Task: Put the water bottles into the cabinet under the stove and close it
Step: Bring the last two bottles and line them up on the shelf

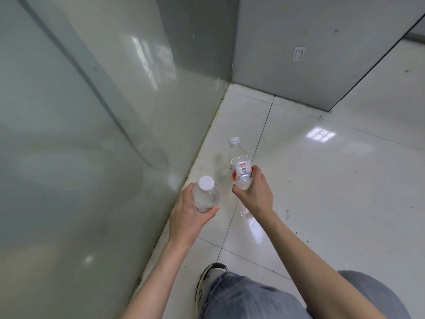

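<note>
Beside the glossy wall panel (69, 134): you stand on the white tiled floor (322, 180) with a bottle in each hand, both held above the floor, just right of the seam where panel meets tiles.
Left hand (188, 215): your fingers are curled shut around the body of the plain bottle (205, 195), thumb across its near side.
Plain bottle axis: its long axis runs nearly toward your camera, the white cap uppermost and closest to you, the base hidden in your palm.
Right hand (255, 192): your fingers are closed around the lower half of the labelled bottle (240, 166), thumb tip on the label's right edge.
Labelled bottle axis: it tilts away from you, the white cap pointing up the frame and slightly left, toward the far corner; its red and white label faces you.
Spacing: the two bottles are near each other but apart, the labelled one farther from the panel than the plain one.
Edges: the panel's foot runs diagonally from near your shoe (211, 286) up to the grey cabinet (287, 54) in the far corner.
Open room: right of the panel the tiles lie bare as far as the grey cabinet's base.
Your leg: a denim trouser leg (248, 300) shows at the bottom, right of the panel's foot.
</note>
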